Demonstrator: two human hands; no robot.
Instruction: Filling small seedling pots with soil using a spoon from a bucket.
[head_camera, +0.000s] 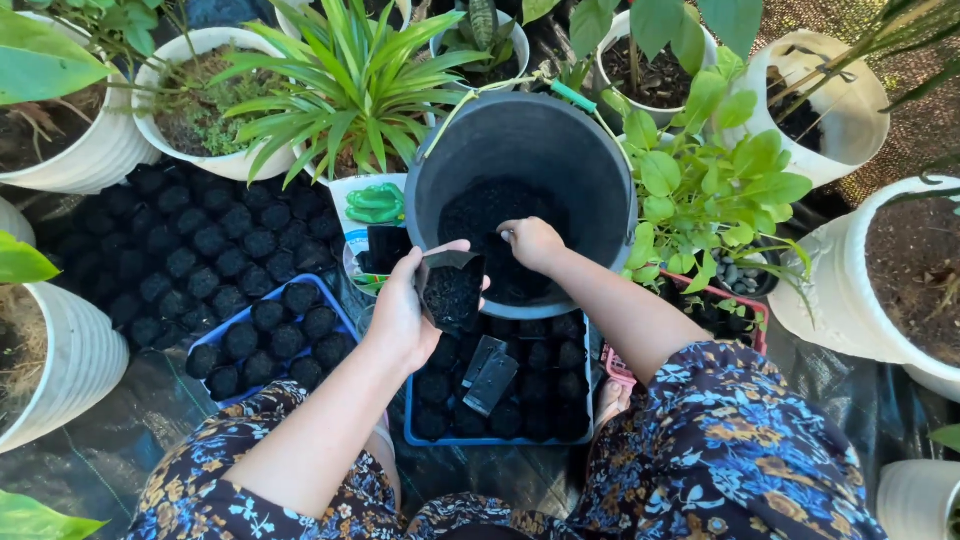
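Holding a small black grow bag (452, 290) open-side up at frame centre, the left hand (405, 315) grips it just lower left of the right hand (533, 243), which is cupped on soil (490, 215) in the bucket (590, 170).

Bucket (527, 190) stands behind a tray (500, 438) of filled seedling bags; soil lies in the bucket. The right hand (532, 243) reaches into it; the left hand (405, 312) holds a small bag (452, 288) over the tray's near edge, just left. A second tray (268, 335) lies further left, pots around; two apparently empty bags (488, 370) rest on the first tray.
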